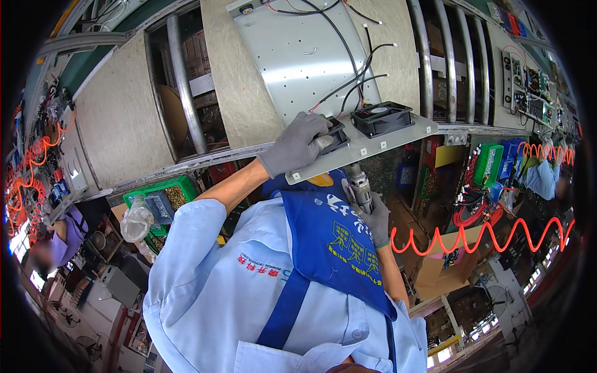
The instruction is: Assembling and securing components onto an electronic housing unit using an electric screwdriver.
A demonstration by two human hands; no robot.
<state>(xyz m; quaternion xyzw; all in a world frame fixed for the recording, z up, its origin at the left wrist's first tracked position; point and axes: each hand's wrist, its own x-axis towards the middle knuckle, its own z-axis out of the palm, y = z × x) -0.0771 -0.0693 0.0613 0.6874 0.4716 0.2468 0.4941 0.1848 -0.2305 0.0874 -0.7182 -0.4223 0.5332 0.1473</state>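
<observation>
I see the gloved left hand [297,142] clasping a black fan [339,134] at the near edge of a metal panel [298,68]; the right hand [377,222] grips a driver [360,188] just below. A second fan [382,119] sits alongside, the panel lying on the desk [239,87].

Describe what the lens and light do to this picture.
Head view: the bench edge curves inside a black, rounded border; the metal panel carries a pale sheen; the far-left windows glare white; the gloved left hand looks fairly sharp.
</observation>
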